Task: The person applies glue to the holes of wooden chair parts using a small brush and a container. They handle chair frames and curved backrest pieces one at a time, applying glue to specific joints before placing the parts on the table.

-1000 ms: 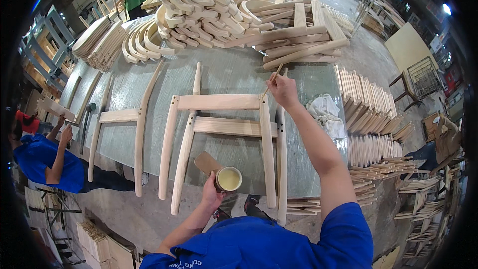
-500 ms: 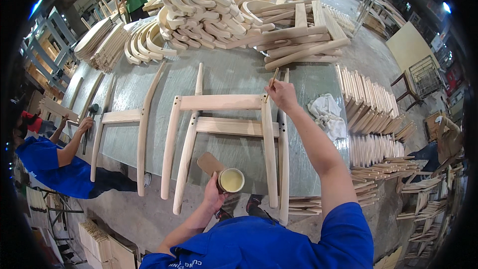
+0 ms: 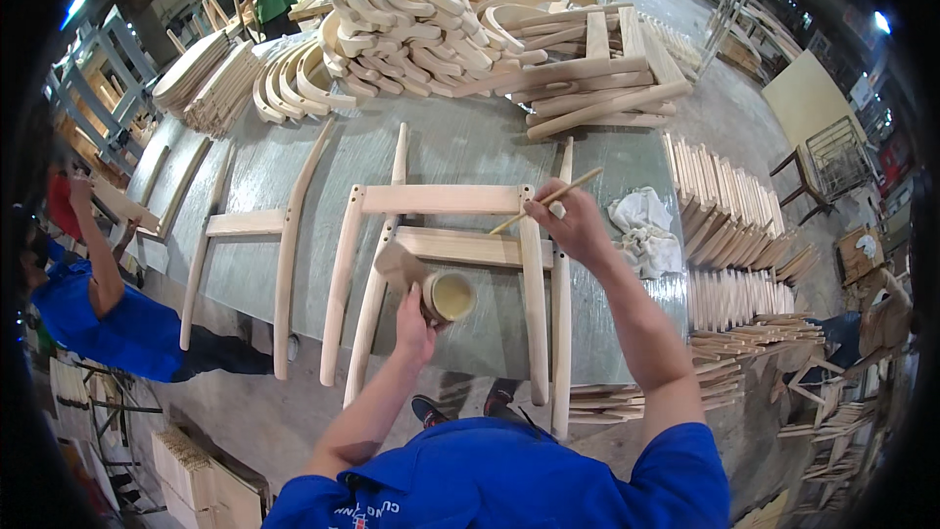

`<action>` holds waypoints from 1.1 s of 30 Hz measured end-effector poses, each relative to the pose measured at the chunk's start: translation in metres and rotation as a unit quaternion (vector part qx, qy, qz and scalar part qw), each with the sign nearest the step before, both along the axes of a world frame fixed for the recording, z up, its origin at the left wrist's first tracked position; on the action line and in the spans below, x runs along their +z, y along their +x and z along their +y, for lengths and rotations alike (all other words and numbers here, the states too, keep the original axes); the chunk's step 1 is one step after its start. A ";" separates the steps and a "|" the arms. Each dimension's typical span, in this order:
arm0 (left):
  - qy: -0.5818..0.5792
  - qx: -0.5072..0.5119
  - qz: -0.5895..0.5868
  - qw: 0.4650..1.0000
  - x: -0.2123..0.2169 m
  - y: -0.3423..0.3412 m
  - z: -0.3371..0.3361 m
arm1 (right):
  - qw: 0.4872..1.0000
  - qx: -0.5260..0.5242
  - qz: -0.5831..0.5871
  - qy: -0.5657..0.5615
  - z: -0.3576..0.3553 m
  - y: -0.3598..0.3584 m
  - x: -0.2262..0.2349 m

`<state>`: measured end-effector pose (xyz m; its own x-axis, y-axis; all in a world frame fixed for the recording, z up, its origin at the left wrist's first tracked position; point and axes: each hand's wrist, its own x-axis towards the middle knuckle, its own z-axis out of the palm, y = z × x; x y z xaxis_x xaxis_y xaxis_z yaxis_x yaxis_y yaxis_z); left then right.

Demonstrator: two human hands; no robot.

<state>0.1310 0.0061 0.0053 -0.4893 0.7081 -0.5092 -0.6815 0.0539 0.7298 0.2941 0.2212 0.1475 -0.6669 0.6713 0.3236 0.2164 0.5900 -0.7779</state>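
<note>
Stick: thin wooden stick [image 3: 546,203] gripped in the closed right hand [image 3: 573,225]; its long axis slants from upper right, above the knuckles, down-left to a tip over the gap between the two rails.
Frame: chair frame [image 3: 441,201] lies flat on the table [image 3: 460,142] straight beneath the right hand; its legs run away from the person, its two cross rails run left to right.
Leg under hand: right leg [image 3: 534,304] of the frame passes just under the right hand, which rests on or just above it; which of the two cannot be told.
Cup: small cup [image 3: 448,296] of pale yellowish liquid is held in the closed left hand [image 3: 413,325], down-left of the stick tip and near it, over the frame's lower opening.
Nearer hand: right hand is nearer the upper rail; left hand is nearer the frame's left leg [image 3: 377,284].
Loose leg: single leg [image 3: 561,333] lies just right of the frame, parallel to it, under the right forearm.
Rag: white rag [image 3: 646,230] sits just right of the right hand.
Left of cup: second partial frame [image 3: 284,235] lies well apart to the left.
Beyond the hand: stacked curved parts [image 3: 421,10] pile at the table's far edge.
In the way: lower rail lies between stick tip and cup.
Others: person in blue [image 3: 98,304] works at the far left.
</note>
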 end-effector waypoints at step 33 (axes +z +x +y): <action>0.125 -0.133 -0.087 0.979 0.036 0.058 0.125 | 0.696 -0.247 0.367 -0.566 -0.032 0.069 -0.098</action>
